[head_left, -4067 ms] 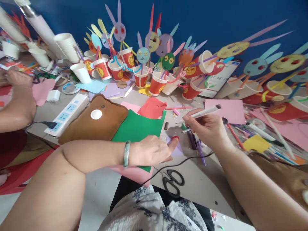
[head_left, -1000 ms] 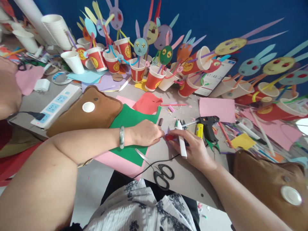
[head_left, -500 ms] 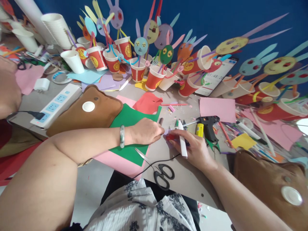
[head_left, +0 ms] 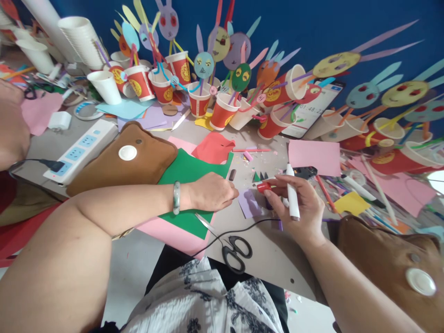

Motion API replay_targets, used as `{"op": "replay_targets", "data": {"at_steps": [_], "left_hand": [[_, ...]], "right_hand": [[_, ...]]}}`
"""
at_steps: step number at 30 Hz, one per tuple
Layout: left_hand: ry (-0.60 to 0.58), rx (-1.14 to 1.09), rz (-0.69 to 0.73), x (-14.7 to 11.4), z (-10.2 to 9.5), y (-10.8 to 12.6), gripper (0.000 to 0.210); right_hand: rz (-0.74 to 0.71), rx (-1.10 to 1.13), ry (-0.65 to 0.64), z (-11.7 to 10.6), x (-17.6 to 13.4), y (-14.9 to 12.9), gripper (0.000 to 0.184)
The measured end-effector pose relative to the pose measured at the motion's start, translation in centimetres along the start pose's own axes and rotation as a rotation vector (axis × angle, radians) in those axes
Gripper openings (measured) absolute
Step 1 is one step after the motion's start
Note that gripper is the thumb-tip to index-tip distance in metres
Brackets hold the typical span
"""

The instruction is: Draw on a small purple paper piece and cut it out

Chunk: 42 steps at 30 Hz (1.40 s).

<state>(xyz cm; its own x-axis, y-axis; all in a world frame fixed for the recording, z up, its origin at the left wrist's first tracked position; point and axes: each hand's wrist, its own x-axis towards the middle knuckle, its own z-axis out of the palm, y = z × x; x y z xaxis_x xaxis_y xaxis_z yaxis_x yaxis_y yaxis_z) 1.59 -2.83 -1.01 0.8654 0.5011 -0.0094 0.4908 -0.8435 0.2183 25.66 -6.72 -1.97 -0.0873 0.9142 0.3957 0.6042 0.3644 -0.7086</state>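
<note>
My right hand (head_left: 300, 203) holds a white marker (head_left: 292, 192), upright between the fingers. Between that hand's thumb and fingertip is a small red cap (head_left: 263, 186). My left hand (head_left: 213, 192) lies over the green paper (head_left: 187, 169) with its fingers curled in. Its fingertips are beside the edge of a small purple paper (head_left: 249, 204), and whatever they might pinch is hidden. Scissors (head_left: 236, 253) with black handles lie nearer to me at the table edge, blades partly on the green sheet. Pink paper (head_left: 166, 236) shows beneath the green.
A glue gun (head_left: 305, 172) lies behind my right hand, mostly covered. Paper cups (head_left: 224, 111) with paper-face figures line the wall. Brown cushions (head_left: 128, 171) flank the work area. A power strip (head_left: 81, 150) is at left, and a black cord (head_left: 243, 226) crosses the table. Another person's hand (head_left: 12, 125) shows far left.
My right hand has moved right and lifted off the purple paper with the marker and red cap, leaving that paper uncovered. My left hand stays nearly in place.
</note>
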Motion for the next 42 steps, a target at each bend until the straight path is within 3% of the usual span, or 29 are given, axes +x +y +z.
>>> {"op": "replay_targets", "data": {"at_steps": [10,21,26,35,42], "left_hand": [[0.014,-0.019,-0.019,0.0,0.1,0.0,0.024],[0.043,-0.021,-0.031,-0.1,0.2,0.0,0.024],[0.067,-0.041,-0.022,-0.1,0.3,-0.1,0.023],[0.074,-0.064,-0.019,0.0,0.3,0.0,0.022],[0.037,-0.131,-0.058,0.0,0.2,0.0,0.023]], "right_hand": [[-0.131,-0.049,-0.244,0.3,0.0,-0.3,0.026],[-0.106,-0.097,-0.088,0.3,0.0,-0.2,0.028],[-0.080,-0.086,-0.074,0.4,-0.2,-0.3,0.030],[-0.118,-0.053,-0.219,1.0,-0.4,-0.5,0.025],[-0.171,-0.108,-0.252,1.5,-0.5,-0.2,0.022]]}}
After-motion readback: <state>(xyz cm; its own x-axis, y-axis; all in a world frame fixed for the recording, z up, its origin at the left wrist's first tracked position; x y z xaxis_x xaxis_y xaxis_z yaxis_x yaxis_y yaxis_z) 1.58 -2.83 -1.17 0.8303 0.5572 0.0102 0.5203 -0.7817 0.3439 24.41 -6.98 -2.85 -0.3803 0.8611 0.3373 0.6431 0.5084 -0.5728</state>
